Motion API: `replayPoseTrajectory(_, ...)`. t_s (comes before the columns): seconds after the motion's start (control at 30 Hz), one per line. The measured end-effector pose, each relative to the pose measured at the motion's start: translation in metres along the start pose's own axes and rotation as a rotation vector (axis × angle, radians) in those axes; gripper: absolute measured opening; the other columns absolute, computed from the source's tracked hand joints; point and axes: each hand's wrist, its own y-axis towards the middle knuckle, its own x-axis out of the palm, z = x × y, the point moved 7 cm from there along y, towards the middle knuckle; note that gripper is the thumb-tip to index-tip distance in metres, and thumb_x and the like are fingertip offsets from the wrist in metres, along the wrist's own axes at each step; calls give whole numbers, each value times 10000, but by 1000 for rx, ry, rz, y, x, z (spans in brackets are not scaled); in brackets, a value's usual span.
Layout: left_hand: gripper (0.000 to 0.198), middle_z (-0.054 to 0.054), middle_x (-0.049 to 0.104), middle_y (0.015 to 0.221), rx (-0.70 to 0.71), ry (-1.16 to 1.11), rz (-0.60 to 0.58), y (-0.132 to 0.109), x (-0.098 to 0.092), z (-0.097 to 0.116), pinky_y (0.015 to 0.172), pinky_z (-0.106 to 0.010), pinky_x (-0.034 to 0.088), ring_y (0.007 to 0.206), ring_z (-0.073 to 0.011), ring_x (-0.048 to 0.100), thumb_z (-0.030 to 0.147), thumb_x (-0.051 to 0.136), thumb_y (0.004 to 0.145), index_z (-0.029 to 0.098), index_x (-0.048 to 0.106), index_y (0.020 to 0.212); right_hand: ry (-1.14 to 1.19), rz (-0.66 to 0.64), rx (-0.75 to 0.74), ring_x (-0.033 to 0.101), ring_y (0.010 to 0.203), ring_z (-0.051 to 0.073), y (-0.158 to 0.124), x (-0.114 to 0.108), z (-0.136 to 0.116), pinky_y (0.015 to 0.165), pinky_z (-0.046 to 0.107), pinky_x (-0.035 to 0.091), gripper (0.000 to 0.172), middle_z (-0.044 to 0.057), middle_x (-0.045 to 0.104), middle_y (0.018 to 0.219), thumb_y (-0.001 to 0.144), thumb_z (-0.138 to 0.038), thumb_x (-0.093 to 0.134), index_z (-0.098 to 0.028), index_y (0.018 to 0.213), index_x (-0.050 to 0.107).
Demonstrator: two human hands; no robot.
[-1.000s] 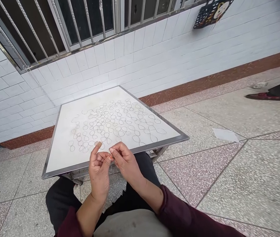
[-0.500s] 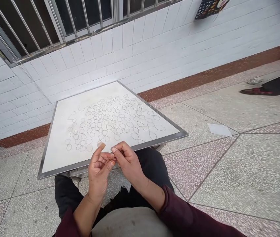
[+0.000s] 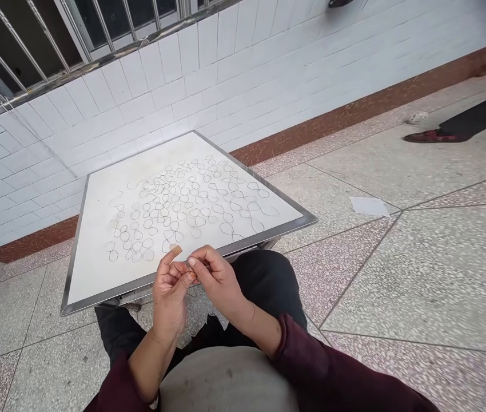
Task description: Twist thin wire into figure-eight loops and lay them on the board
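My left hand and my right hand meet above the table's near edge, fingertips touching. Between the pinched thumbs and fingers is a thin dark loop, wire or thread, mostly hidden by the fingers. The left index finger points up and away from the pinch, with a tan wrap round its tip. Many thin figure-eight loops of the same look lie spread over the white tabletop just beyond my hands.
A grey metal rim edges the table, which stands by a white tiled wall. My knees are under its near side. At the right, another person's shoe and a white sheet are on the floor.
The view has shifted slightly, so the table sits further left and higher. My hands stay together, and the right fingers have closed in nearer to the left ones over the small loop.
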Motion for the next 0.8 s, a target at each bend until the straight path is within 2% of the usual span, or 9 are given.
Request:
replayPoseTrajectory(0.13,517,48,605,736,-42,88,-71,2,-2,7,737,-243,467,680,-90,562,258,783,780,243,592,1260,-53,-232,-92,583,751,160,7,0,-18,667,296,492,125,31,623,858,919,-303,571,-244,944,679)
replayPoseTrajectory(0.23,530,45,622,735,-85,138,-117,1,-4,11,715,-243,454,669,-91,566,221,792,760,232,596,1252,-56,-341,-64,577,739,150,9,-2,-24,624,270,482,91,25,617,857,891,-275,609,-245,913,692)
replayPoseTrajectory(0.37,520,53,619,706,-130,159,-152,-1,-4,11,720,-252,453,650,-88,572,195,782,764,227,602,1251,23,-377,48,521,588,103,4,-2,-23,518,226,435,47,-20,582,760,881,-248,600,-233,855,636)
replayPoseTrajectory(0.5,532,48,621,711,-126,175,-169,-5,-2,13,721,-256,456,659,-93,581,199,788,758,223,606,1257,35,-399,89,486,518,87,1,0,-23,486,207,414,35,-52,550,649,871,-229,593,-228,846,617)
replayPoseTrajectory(0.67,569,38,637,715,-140,183,-161,-12,-7,16,723,-264,456,662,-97,572,198,799,736,220,604,1270,-95,-517,14,564,554,79,2,6,-29,522,215,483,119,-3,627,846,881,-233,594,-244,920,706)
replayPoseTrajectory(0.8,553,39,636,678,-143,169,-144,-16,-10,20,706,-271,454,627,-95,565,207,816,717,204,628,1237,-127,-556,-3,621,602,99,0,10,-34,583,239,526,143,-5,623,837,904,-213,556,-237,874,694)
